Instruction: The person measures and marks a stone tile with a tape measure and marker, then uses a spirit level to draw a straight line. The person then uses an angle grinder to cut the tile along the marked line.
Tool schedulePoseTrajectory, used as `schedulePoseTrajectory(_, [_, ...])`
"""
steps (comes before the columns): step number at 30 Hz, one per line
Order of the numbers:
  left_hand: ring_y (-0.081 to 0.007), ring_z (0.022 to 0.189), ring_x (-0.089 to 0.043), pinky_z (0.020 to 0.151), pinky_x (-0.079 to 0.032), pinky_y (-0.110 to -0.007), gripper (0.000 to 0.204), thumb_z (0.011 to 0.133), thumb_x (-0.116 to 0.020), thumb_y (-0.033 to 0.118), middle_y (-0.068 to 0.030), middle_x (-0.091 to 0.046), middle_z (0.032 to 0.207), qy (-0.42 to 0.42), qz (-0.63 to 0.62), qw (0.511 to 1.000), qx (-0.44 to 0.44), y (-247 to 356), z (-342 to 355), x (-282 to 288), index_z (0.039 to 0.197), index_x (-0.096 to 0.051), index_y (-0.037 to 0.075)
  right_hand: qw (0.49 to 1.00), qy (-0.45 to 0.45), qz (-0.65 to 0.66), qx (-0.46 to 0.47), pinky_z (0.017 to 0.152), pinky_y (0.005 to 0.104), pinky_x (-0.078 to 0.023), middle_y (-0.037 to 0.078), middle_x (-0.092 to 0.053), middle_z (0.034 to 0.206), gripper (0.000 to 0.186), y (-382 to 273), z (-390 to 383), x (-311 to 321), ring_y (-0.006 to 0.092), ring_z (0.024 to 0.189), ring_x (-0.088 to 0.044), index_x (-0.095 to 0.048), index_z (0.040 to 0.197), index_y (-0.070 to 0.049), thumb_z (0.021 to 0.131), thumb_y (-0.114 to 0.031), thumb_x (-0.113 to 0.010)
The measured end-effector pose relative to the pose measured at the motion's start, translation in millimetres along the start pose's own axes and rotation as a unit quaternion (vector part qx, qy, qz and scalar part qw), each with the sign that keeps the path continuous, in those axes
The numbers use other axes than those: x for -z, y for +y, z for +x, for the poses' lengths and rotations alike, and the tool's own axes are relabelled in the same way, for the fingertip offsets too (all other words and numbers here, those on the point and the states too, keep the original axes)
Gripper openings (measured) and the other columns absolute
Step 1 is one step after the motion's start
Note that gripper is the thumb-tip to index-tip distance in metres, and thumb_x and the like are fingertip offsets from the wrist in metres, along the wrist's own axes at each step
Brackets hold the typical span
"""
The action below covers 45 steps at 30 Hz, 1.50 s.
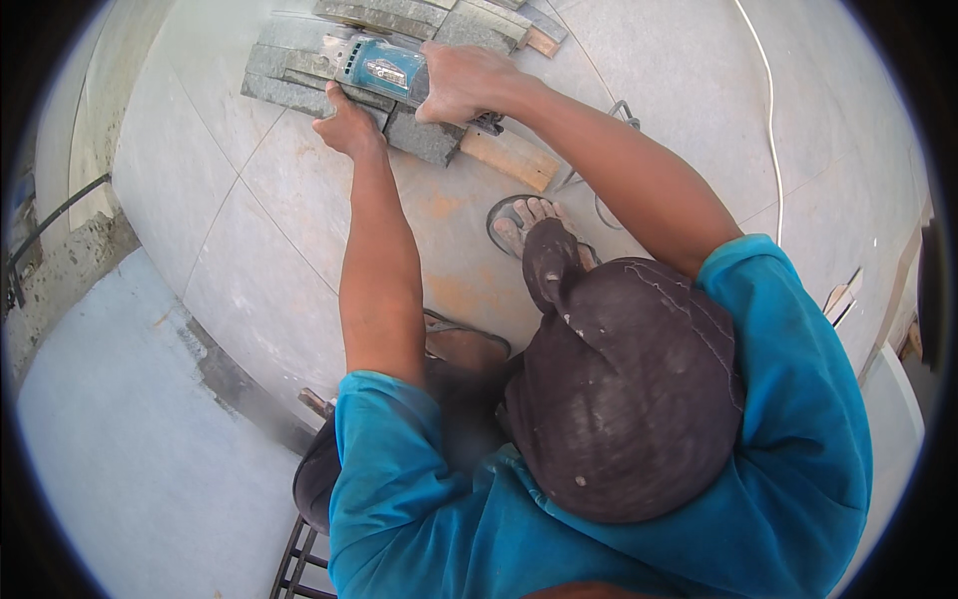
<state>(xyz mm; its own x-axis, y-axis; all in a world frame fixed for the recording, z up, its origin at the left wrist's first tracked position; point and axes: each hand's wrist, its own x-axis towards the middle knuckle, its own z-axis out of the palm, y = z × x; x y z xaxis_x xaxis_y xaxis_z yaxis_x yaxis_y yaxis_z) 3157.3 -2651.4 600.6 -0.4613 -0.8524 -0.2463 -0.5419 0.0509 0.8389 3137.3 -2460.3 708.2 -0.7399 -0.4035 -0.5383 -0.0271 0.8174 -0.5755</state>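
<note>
A teal angle grinder (384,68) lies over grey stone cladding panels (284,92) at the far side of the floor. My right hand (464,82) is wrapped round the rear of its body. Pale dust blurs the area by the grinder's metal head, and its disc is hard to make out. My left hand (349,124) grips the near edge of the stone panel, just below the grinder's head, with one finger stretched up toward the tool. Some of its fingers are hidden. More stone strips (474,25) lie beyond the grinder.
A wooden block (511,158) sits by the panels, near my sandalled foot (529,220). Bent metal wire (621,112) lies beside my right forearm. A white cable (770,110) runs across the tiled floor at right. A pale blue-white surface (140,429) and black bars (297,564) are at left.
</note>
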Motion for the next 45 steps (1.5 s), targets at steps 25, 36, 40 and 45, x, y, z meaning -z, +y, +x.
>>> schedulePoseTrajectory(25, [-0.0472,0.110,-0.063,0.096,-0.051,-0.049,0.086,0.093,-0.064,0.054,-0.0388,-0.059,0.122,-0.004,0.030,1.000,-0.010,-4.6,6.6,-1.1,0.126,-0.045,-0.023,1.000,0.014,0.007,0.017,0.090,0.0465,-0.056,0.026,-0.071,0.111,0.068,-20.2,26.0,5.4,0.0377,0.105,-0.070,-0.061,0.123,0.003,0.068,-0.035,-0.076])
schedulePoseTrajectory(36, [-0.0452,0.109,-0.064,0.093,-0.054,-0.049,0.085,0.093,-0.064,0.053,-0.0381,-0.059,0.121,-0.004,0.020,1.000,0.001,-0.2,1.3,0.4,0.127,-0.044,-0.022,0.999,0.028,0.011,0.039,0.087,0.0467,-0.055,0.026,-0.071,0.107,0.070,-1.2,11.9,-4.4,0.0393,0.101,-0.070,-0.059,0.122,0.005,0.068,-0.035,-0.075])
schedulePoseTrajectory(40, [-0.0454,0.110,-0.064,0.093,-0.054,-0.049,0.085,0.094,-0.064,0.053,-0.0384,-0.059,0.121,-0.005,0.016,1.000,0.002,-1.6,3.9,-0.8,0.128,-0.043,-0.023,0.999,0.021,0.009,0.034,0.087,0.0467,-0.055,0.026,-0.071,0.107,0.072,4.6,3.7,-4.6,0.0396,0.101,-0.069,-0.057,0.125,0.005,0.068,-0.035,-0.075])
schedulePoseTrajectory(45, [-0.0458,0.111,-0.063,0.094,-0.054,-0.048,0.087,0.094,-0.064,0.052,-0.0393,-0.057,0.123,-0.014,0.014,1.000,0.002,-2.1,2.5,-0.8,0.130,-0.041,-0.024,1.000,0.023,0.003,0.016,0.088,0.0470,-0.055,0.026,-0.071,0.108,0.076,8.5,-5.1,-5.6,0.0394,0.102,-0.069,-0.055,0.129,0.004,0.067,-0.035,-0.075])
